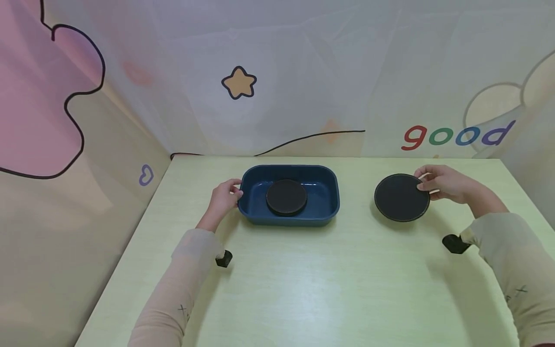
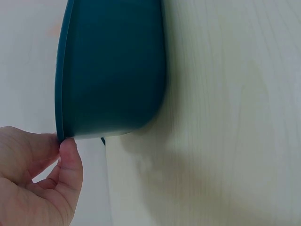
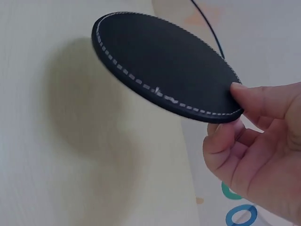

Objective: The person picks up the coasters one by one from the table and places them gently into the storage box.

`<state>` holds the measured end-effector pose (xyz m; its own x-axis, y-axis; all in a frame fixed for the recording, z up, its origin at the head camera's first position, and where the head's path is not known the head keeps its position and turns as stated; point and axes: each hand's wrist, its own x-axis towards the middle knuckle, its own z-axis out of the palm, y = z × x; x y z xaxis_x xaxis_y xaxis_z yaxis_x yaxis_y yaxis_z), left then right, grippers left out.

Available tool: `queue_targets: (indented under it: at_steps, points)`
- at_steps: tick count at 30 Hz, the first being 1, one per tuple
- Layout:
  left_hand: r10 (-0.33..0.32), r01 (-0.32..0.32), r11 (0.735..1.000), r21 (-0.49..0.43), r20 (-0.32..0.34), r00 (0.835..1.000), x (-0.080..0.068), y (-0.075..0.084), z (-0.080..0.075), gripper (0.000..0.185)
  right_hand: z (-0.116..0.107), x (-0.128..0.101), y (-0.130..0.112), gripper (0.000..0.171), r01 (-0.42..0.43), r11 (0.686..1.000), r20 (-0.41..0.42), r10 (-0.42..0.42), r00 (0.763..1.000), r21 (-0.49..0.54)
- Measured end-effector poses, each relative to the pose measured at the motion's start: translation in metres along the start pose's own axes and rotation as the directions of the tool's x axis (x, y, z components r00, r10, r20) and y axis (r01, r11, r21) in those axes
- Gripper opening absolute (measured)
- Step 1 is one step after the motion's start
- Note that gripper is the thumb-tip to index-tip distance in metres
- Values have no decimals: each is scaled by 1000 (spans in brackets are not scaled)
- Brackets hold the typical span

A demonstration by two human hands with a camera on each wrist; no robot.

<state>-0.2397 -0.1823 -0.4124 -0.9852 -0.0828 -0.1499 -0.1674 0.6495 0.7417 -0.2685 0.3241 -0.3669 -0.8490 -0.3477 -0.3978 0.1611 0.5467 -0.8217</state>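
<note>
A dark blue rectangular basin (image 1: 325, 197) with rounded corners stands on the table, and a round black disc (image 1: 286, 196) lies inside it. At the basin's left end, my left hand (image 1: 223, 198) pinches the rim between thumb and fingers; the left wrist view shows the basin wall (image 2: 113, 70) beside that hand (image 2: 42, 179). To the right of the basin, my right hand (image 1: 446, 183) pinches the right edge of a round black coaster (image 1: 401, 197) with white edge stitching. In the right wrist view the coaster (image 3: 164, 61) is tilted above the table, its shadow below.
The pale wood-grain table (image 1: 312, 279) is bordered at the back and left by a printed cloth (image 1: 303, 72) with a star and the word "good". A small black block (image 1: 224, 259) shows at the left cuff and another black block (image 1: 455, 244) at the right cuff.
</note>
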Motion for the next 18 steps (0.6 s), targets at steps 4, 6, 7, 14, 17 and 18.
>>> queue_targets:
  at_steps: [4,6,7,14,17,18]
  points:
    - [0,0,1000,-9,-3,1000,1,-1,1,36,4,1,-9,14,56,991,-6,-56,998,123]
    - [1,-1,1000,-12,-2,1000,0,-2,1,36,8,2,-13,13,80,983,-8,-80,997,165]
    - [0,0,1000,-11,-1,1000,0,-2,1,37,9,3,-15,13,89,980,-10,-88,996,179]
    - [-9,9,1000,-17,1,1000,1,-1,1,37,25,9,-33,16,114,958,-26,-111,994,262]
    - [-6,6,1000,-22,-1,1000,2,-2,1,37,32,12,-41,15,133,936,-23,-132,991,326]
    - [-4,4,1000,-23,-3,1000,2,-2,1,37,35,14,-44,14,136,927,-22,-137,990,350]
